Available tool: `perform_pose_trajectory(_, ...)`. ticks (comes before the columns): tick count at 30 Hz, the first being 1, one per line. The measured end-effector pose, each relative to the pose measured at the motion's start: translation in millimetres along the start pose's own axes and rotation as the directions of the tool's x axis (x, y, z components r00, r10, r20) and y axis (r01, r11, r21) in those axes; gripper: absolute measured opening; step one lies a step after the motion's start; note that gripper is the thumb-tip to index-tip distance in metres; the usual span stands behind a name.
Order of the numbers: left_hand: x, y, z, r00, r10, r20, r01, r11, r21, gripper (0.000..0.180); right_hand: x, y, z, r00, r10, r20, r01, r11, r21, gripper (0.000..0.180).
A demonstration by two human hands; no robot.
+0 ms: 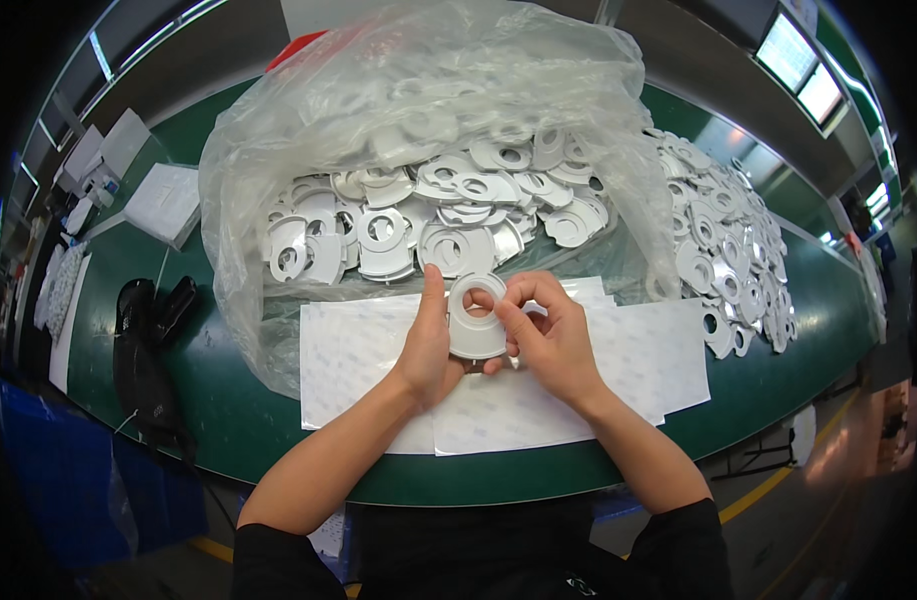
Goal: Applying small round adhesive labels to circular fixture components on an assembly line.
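Observation:
A white plastic part with a round hole and a flared, curved lower edge (475, 340) is held up between my two hands, above white sheets (368, 350). My left hand (430, 345) grips it from the left, thumb pointing up along its side and fingers behind it. On the other side, the bent thumb and index finger of my right hand (550, 335) pinch the ring's right rim. Beyond my hands, a large clear plastic bag (248, 190) lies open with many similar white parts (458, 215) heaped in its mouth.
A second pile of white parts (723, 240) spreads over the right of the green table (408, 485). At the left lie a black tool-like object with a cord (148, 360) and a white box (165, 205). A blue bin (58, 470) stands beside the table's left edge.

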State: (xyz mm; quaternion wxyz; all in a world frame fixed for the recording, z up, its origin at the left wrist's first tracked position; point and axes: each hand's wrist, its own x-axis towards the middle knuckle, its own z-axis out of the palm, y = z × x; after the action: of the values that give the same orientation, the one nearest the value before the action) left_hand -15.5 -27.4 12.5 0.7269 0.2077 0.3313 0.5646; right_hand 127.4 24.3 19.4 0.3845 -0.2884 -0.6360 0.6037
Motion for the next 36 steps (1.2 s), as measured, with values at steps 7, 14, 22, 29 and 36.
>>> perform_pose_trajectory(7, 0, -2, -1, 1.000, 0.002, -0.026, -0.002, 1.000, 0.012, 0.069, 3, -3, -4, 0.903, -0.424, 0.062, 0.372, 0.704, -0.606, 0.013)
perform_pose_trajectory(14, 0, -3, -1, 1.000, 0.018, -0.011, -0.018, 1.000, 0.018, 0.070, 0, -3, 0, 0.962, -0.246, -0.123, 0.177, 0.896, -0.407, 0.023)
perform_pose_trajectory(22, 0, -9, 1, 0.997, 0.056, 0.059, -0.064, 0.985, 0.158, 0.075, 2, -4, -1, 0.976, 0.186, -0.115, -0.174, 0.979, 0.109, 0.018)
perform_pose_trajectory(29, 0, -13, -1, 0.998, 0.038, 0.052, -0.053, 0.948, 0.314, 0.081, 3, -10, 2, 0.959, 0.220, -0.180, -0.216, 0.975, 0.041, 0.018)
perform_pose_trajectory(36, 1, -12, -3, 0.995, -0.011, 0.102, -0.031, 0.915, 0.402, 0.088, 5, -9, 7, 0.950, 0.024, -0.311, -0.181, 0.856, -0.484, 0.038)
